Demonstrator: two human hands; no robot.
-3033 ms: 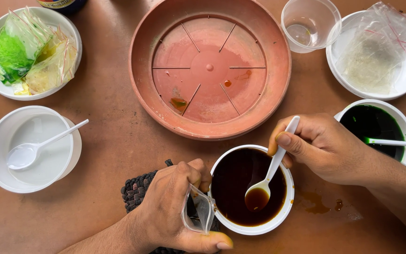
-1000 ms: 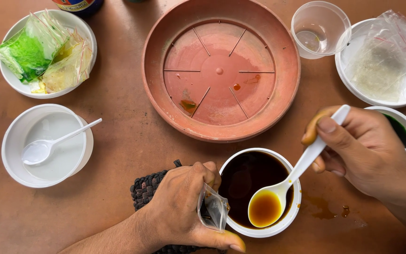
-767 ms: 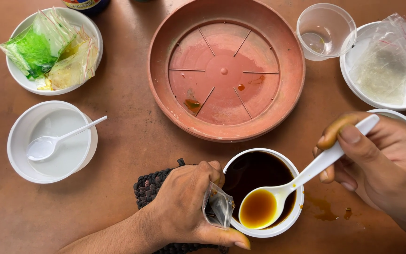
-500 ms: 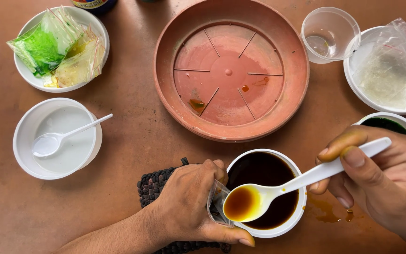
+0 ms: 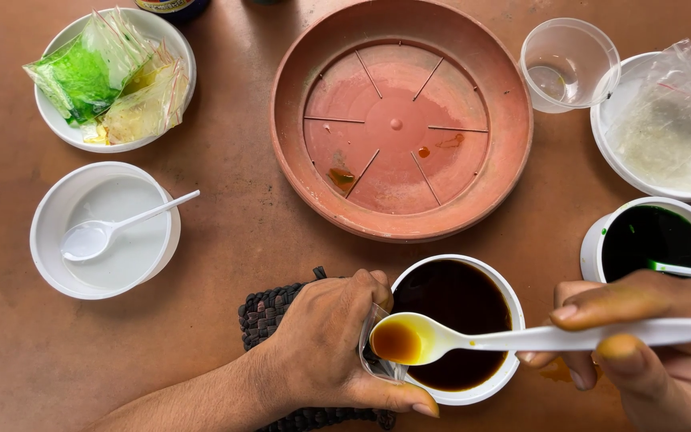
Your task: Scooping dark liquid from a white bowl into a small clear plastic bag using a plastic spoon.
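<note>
Near the lower edge of the brown table [image 5: 225,248], the right hand [image 5: 649,352] pinches the handle of a white plastic spoon [image 5: 473,338] between thumb and fingers. The spoon lies nearly level, its bowl filled with amber-brown liquid, and hangs over the left rim of a white cup [image 5: 504,308] of dark brown liquid. The left hand [image 5: 329,344] is closed around a small clear plastic bag [image 5: 377,352], held open just beside that rim; the spoon's tip sits at the bag's mouth. Under the left hand lies a dark woven mat [image 5: 269,316].

Right of the cup stands another white cup [image 5: 593,248] of dark green liquid. Above the cups rests a terracotta saucer [image 5: 513,120] bearing a few coloured drops. At left, a white bowl [image 5: 49,240] holds a second spoon; farther up, a plate [image 5: 177,40] carries green and yellow bags. At upper right stand a clear cup [image 5: 569,60] and a plate [image 5: 609,152] with a clear bag.
</note>
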